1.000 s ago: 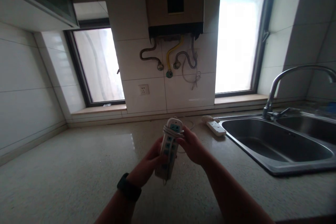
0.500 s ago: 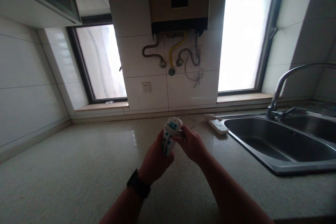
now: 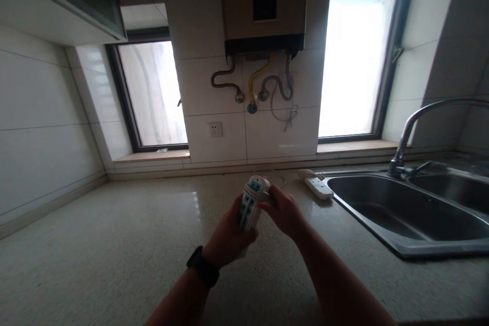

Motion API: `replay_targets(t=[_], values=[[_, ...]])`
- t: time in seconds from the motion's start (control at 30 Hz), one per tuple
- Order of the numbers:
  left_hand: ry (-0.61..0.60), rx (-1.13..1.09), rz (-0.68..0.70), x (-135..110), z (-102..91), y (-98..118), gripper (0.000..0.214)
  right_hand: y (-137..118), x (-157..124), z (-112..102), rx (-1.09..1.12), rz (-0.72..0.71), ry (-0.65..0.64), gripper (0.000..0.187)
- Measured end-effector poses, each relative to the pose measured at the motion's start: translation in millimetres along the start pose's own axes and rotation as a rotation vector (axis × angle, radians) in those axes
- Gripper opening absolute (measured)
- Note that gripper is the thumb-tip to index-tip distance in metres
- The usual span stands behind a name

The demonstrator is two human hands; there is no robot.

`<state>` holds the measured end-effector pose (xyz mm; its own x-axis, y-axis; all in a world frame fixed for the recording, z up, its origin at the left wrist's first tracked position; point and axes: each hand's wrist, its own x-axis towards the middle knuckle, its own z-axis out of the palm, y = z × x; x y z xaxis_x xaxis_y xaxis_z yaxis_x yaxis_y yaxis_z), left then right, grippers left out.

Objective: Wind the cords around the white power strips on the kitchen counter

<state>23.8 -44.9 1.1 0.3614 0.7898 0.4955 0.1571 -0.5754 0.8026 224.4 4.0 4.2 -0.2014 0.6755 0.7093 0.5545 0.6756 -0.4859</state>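
A white power strip [image 3: 252, 202] with blue sockets and its cord wound around the upper end is held upright over the speckled countertop [image 3: 114, 244]. My left hand [image 3: 229, 234], with a black watch on the wrist, is wrapped round the strip's lower part. My right hand [image 3: 283, 210] is closed on the wound cord at the strip's right side near the top.
A second white power strip [image 3: 318, 186] lies by the steel double sink [image 3: 397, 214] with its tap [image 3: 412, 132] at right. A wall socket [image 3: 216, 129] and water heater [image 3: 263, 5] with hoses are on the tiled back wall, between two windows.
My left hand has slid up the strip and now covers its lower part. Both hands stay on it, slightly farther right in view. The camera has shifted a little.
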Motion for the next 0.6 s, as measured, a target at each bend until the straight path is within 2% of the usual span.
replay_targets(t=[0.1,0.27,0.37,0.43,0.53,0.6], values=[[-0.054,-0.139,-0.032,-1,3.0,1,0.078,3,-1,2,0.243,0.003,-0.009,0.040],[-0.069,-0.255,-0.047,-1,8.3,2,0.082,2,-6,11,0.666,0.014,-0.049,0.063],[-0.062,-0.331,-0.083,-3,8.3,-1,0.083,0,-5,10,0.817,0.031,-0.143,0.062],[-0.089,-0.407,-0.163,-5,7.1,-5,0.083,-1,-2,6,0.900,0.045,-0.224,0.063],[-0.198,-0.531,-0.278,-8,5.5,-10,0.082,-3,1,-1,0.983,0.069,-0.304,0.066],[-0.271,-0.611,-0.297,-10,5.8,-14,0.083,-3,2,-4,1.019,0.096,-0.335,0.072]])
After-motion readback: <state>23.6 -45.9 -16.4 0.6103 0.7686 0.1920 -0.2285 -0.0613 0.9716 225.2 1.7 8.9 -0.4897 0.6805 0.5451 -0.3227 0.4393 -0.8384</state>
